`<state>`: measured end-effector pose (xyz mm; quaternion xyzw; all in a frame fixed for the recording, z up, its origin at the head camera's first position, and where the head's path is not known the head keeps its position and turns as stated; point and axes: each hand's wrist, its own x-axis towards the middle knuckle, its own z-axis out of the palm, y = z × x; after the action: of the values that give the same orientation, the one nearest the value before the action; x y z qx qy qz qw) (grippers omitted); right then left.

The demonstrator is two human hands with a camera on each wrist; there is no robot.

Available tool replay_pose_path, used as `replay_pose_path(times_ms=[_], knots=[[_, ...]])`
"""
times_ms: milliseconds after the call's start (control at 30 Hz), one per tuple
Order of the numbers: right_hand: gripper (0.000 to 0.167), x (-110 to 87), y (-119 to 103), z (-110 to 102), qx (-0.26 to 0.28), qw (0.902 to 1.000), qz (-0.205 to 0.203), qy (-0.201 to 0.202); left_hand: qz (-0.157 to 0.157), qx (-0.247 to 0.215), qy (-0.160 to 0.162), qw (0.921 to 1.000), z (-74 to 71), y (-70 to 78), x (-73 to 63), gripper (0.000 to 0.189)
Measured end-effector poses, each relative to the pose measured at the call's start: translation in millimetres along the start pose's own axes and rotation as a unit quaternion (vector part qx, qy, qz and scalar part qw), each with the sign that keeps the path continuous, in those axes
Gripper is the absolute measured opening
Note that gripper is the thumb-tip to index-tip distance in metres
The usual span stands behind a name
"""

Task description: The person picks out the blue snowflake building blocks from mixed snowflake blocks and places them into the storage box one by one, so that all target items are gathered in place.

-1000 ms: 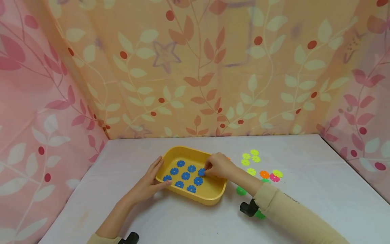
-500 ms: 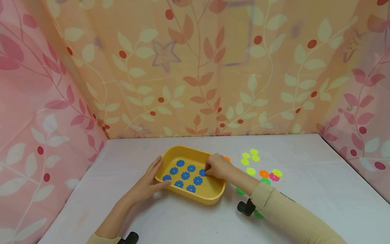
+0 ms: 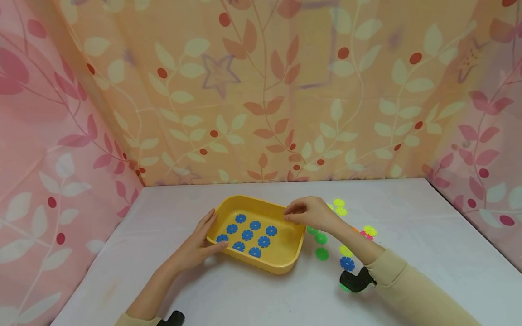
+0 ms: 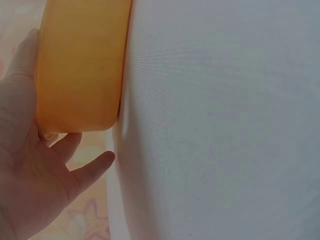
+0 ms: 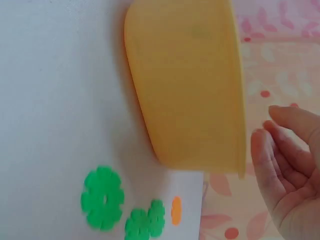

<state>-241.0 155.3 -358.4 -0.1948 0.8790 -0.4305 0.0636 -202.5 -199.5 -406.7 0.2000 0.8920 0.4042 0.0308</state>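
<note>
A yellow plastic tray (image 3: 285, 251) lies on the white-covered table with several blue notched, flower-shaped discs (image 3: 247, 235) spread flat in rows on its floor. My left hand (image 3: 195, 244) grips the tray's left end, thumb over the near rim and fingers along the outer side. In the left wrist view, some fingers extend past the tray's orange-looking wall (image 4: 82, 70). My right hand (image 3: 311, 213) is above the tray's right rim with bent fingers and nothing visible in them. The right wrist view shows a gap between its thumb and fingers, beside the tray wall (image 5: 190, 90).
Right of the tray lie loose discs: green (image 3: 321, 254), blue (image 3: 347, 263), and yellow (image 3: 339, 203), with pink and orange ones partly behind the right forearm. Patterned cloth (image 3: 261, 113) walls the table's back and sides.
My right hand has let go of a blue disc at the right of the group and moved up and right to the rim. That disc now lies flat. The left hand stays put.
</note>
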Motion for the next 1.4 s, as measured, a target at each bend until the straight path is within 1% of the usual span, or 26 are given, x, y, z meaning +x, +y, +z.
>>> replay_pose_path(times_ms=[100, 167, 333, 467, 633, 767, 867, 1067, 1200, 1400], knots=[[0.029, -14.6, 4, -15, 0.049, 0.9983, 0.03, 0.012, 0.0, -0.003, 0.001, 1.0, 0.0, 0.1, -0.4, 0.095], [0.033, -25.1, 9, -24, 0.067, 0.9966, 0.046, 0.016, -0.001, -0.003, 0.001, 1.0, 0.1, 0.0, -0.6, 0.094], [0.04, -51.6, 28, -43, 0.068, 0.9951, 0.069, 0.019, -0.002, -0.004, 0.002, 1.0, -0.5, 0.2, -1.4, 0.092], [0.044, -71.3, 45, -54, 0.068, 0.9936, 0.088, 0.019, -0.001, -0.003, 0.003, 1.0, -1.4, -0.3, -1.9, 0.093], [0.042, -91.8, 62, -62, 0.076, 0.9916, 0.104, 0.012, -0.001, -0.002, 0.003, 1.0, -0.9, -2.1, -1.9, 0.094], [0.04, -105.4, 72, -66, 0.08, 0.991, 0.107, -0.005, -0.001, -0.002, 0.004, 1.0, -0.5, -2.0, -1.8, 0.094], [0.033, -113.6, 79, -66, 0.067, 0.993, 0.095, -0.019, -0.002, -0.002, 0.004, 1.0, -0.2, -1.5, -1.7, 0.094], [0.018, -124.2, 93, -62, -0.005, 0.9987, 0.027, -0.044, -0.003, -0.001, 0.003, 1.0, 0.2, -2.3, -1.0, 0.095], [0.015, -128.3, 97, -58, -0.04, 0.9982, -0.011, -0.043, -0.003, -0.002, 0.001, 1.0, 0.4, -2.7, -0.2, 0.095], [0.016, -131.5, 101, -54, -0.054, 0.9968, -0.046, -0.037, -0.003, -0.001, 0.0, 1.0, 0.2, -1.6, 1.1, 0.095]])
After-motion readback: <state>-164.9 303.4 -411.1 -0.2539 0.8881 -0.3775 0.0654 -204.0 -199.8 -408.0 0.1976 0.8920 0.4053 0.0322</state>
